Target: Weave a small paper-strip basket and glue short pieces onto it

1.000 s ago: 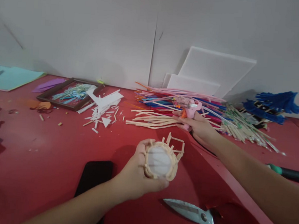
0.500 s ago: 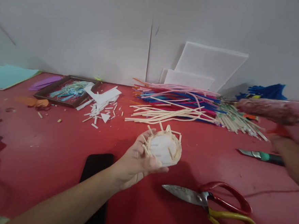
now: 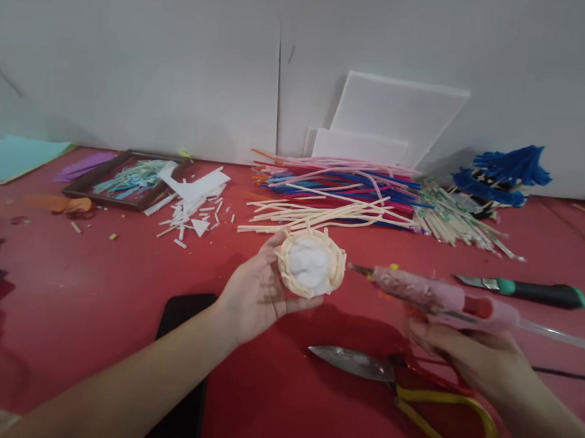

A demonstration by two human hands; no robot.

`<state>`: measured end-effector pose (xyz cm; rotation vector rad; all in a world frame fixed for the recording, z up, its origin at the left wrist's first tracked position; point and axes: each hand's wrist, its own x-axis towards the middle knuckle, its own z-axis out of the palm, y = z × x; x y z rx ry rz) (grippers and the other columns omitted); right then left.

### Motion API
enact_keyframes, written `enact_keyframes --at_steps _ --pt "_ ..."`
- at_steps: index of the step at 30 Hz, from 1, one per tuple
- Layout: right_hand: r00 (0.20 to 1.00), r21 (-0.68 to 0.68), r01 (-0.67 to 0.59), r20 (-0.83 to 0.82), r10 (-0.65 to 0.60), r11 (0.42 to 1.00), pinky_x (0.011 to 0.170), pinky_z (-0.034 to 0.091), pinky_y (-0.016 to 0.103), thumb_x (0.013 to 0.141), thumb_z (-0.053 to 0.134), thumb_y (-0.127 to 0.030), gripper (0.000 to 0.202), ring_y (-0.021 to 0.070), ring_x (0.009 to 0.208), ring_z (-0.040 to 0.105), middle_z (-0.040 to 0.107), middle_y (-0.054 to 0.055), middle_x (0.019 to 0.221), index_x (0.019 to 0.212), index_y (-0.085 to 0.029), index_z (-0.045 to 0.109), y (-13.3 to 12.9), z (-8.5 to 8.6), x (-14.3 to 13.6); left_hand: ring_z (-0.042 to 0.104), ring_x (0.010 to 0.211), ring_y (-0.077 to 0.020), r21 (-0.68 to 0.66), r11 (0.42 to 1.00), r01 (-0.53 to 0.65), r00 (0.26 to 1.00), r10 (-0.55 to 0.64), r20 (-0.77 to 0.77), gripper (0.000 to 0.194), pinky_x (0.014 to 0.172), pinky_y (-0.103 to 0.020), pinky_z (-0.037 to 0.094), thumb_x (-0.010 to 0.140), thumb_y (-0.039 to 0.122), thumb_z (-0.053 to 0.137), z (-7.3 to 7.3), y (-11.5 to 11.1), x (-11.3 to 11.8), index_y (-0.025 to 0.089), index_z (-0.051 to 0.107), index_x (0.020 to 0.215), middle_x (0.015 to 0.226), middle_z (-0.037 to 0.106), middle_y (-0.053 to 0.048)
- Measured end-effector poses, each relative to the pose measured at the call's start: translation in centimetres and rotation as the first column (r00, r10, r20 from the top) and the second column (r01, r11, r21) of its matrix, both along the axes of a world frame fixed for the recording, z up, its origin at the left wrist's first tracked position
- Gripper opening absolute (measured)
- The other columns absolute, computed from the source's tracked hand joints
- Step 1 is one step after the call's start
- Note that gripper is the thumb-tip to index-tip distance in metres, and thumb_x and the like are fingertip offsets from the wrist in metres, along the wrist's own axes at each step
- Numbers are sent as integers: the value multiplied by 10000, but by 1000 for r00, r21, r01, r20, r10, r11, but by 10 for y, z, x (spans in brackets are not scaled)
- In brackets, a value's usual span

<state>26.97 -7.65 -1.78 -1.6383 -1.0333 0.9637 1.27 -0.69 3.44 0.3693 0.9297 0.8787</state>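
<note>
My left hand [image 3: 254, 296] is closed on a small round basket [image 3: 339, 270] woven from cream strands, its white inside facing me and short stakes standing up along the rim. My right hand [image 3: 473, 355] grips a pink hot glue gun [image 3: 418, 291] with a clear glue stick [image 3: 565, 336] out of its back. The glue gun's nozzle points left, a short gap from the basket's right side. Under my right hand lie scissors [image 3: 357, 364] with one red and one yellow handle, partly hidden by the hand.
A craft knife [image 3: 538, 293] lies at the right. Behind are coloured strands [image 3: 323, 211], wrapped sticks [image 3: 453, 220], a blue fringed object [image 3: 511, 171] and white boards [image 3: 400, 110]. White scraps [image 3: 194, 199] and a brown frame [image 3: 123, 200] sit left. A black phone [image 3: 186, 305] is under my left forearm.
My right hand has brought the glue gun in from the far right, down and left beside the basket. My left hand has raised the basket a little and tilted it differently.
</note>
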Motion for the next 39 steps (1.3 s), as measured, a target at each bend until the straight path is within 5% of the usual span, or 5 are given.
enact_keyframes --at_steps 6,12,18,25,39 --pt "996 61 55 69 -59 997 598 589 351 608 799 -523 231 246 640 661 694 6 650 643 -310 717 -15 -7 -13 754 729 -218 -89 996 17 999 -21 -47 500 636 -339 634 879 234 500 -9 3 -2 156 545 1371 1028 788 -118" --pt "956 162 -198 250 154 967 476 601 282 694 755 -470 175 234 583 703 743 39 650 680 -298 783 -13 -11 -6 775 868 -268 -82 983 166 979 -154 132 619 695 -339 633 755 156 515 -18 5 -10 46 537 1364 1044 792 -157" --pt "943 99 -286 208 261 953 632 651 246 778 771 -373 215 247 753 778 818 29 912 987 -350 817 -27 -21 13 736 1080 -316 27 956 293 903 -286 320 666 873 -419 607 806 173 524 -31 11 -22 26 458 1453 1125 779 -177" --pt "937 214 -322 212 277 922 450 572 220 797 728 -389 110 197 534 686 728 37 645 752 -335 812 -19 -6 -5 738 1034 -296 56 954 294 914 -297 277 511 835 -380 584 856 252 584 -35 9 -21 64 576 1331 1064 790 -152" --pt "993 -152 -112 -43 107 982 582 487 324 617 650 -394 147 209 619 595 694 37 629 567 -277 724 -30 12 -29 635 1250 -360 88 954 288 942 -298 155 583 1093 -512 470 738 306 608 -30 9 -13 93 584 1280 1206 741 -173"
